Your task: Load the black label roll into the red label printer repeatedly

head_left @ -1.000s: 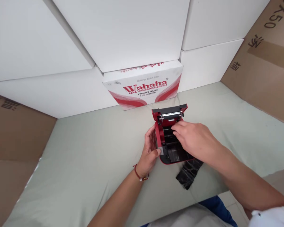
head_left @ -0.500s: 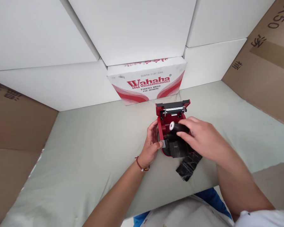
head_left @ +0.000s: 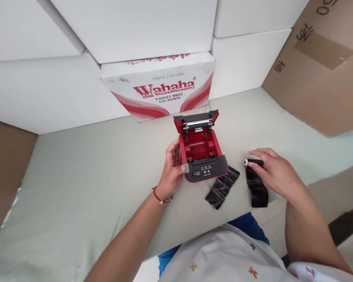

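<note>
A small red and black label printer (head_left: 204,169) rests on the cloth-covered table with its lid (head_left: 197,123) raised and its red roll bay bare inside. My left hand (head_left: 171,170) grips the printer's left side, thumb on the grey corner of the front panel. To the right of it, my right hand (head_left: 272,168) pinches a thin roll of black film (head_left: 256,161) with a white core end. A loose length of the film hangs from that roll toward the table's front edge. A crumpled strip of black film (head_left: 222,188) lies against the printer's front right corner.
Behind the printer stands a white and red Wahaha water carton (head_left: 164,92), with white boxes (head_left: 153,27) stacked around it. Brown cardboard boxes close off the right (head_left: 314,78) and left (head_left: 8,168) sides. The table's front edge runs near my body.
My right hand has lifted the film roll out from over the printer's bay and carried it right. My left hand still holds the printer. The camera view has shifted.
</note>
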The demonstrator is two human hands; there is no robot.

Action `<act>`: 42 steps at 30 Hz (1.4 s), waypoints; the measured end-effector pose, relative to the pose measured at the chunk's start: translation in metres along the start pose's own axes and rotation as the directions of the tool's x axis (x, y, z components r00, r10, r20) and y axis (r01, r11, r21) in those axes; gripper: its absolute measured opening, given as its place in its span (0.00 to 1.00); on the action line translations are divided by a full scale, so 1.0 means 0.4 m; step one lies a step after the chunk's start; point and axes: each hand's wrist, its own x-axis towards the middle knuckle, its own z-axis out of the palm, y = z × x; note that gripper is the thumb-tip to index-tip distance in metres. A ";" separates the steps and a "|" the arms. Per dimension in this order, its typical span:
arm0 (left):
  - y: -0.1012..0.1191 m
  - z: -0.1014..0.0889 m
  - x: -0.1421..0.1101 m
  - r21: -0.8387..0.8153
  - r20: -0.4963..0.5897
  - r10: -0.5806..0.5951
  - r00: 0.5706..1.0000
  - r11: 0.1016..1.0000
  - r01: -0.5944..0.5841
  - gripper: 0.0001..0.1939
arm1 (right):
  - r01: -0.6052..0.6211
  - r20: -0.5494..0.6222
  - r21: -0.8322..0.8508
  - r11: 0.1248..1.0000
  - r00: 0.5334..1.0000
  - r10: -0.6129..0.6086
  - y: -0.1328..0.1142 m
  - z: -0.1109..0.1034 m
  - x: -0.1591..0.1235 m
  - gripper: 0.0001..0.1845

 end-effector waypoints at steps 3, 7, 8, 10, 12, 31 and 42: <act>0.002 -0.002 0.001 -0.005 -0.009 -0.008 1.000 1.000 0.008 0.41 | 0.078 0.132 0.069 0.995 0.987 -0.087 -0.072 0.017 0.012 0.18; 0.003 0.000 0.003 -0.004 -0.022 -0.006 1.000 1.000 0.006 0.41 | 0.057 0.416 -0.092 0.994 0.909 -0.014 -0.137 0.039 0.027 0.16; 0.003 0.001 0.003 -0.010 -0.021 -0.006 1.000 1.000 0.005 0.41 | 0.054 0.452 -0.109 0.993 0.892 0.001 -0.143 0.038 0.026 0.16; 0.002 0.003 0.003 -0.026 -0.017 -0.004 1.000 1.000 0.003 0.41 | 0.092 0.497 -0.032 0.995 0.865 -0.064 -0.142 0.018 0.022 0.15; 0.001 0.004 0.002 -0.035 -0.014 -0.002 1.000 0.999 0.002 0.41 | 0.151 0.504 0.157 0.976 0.838 -0.211 -0.134 -0.027 0.019 0.14; 0.006 0.030 -0.054 0.734 0.254 0.644 0.721 0.357 -0.578 0.27 | 0.196 0.251 -0.327 0.924 0.961 -0.115 -0.421 0.000 0.263 0.16; 0.041 0.078 -0.075 0.816 0.474 0.676 0.563 -0.098 -0.569 0.19 | 0.247 0.023 0.083 0.965 0.968 -0.250 -0.382 -0.010 0.236 0.14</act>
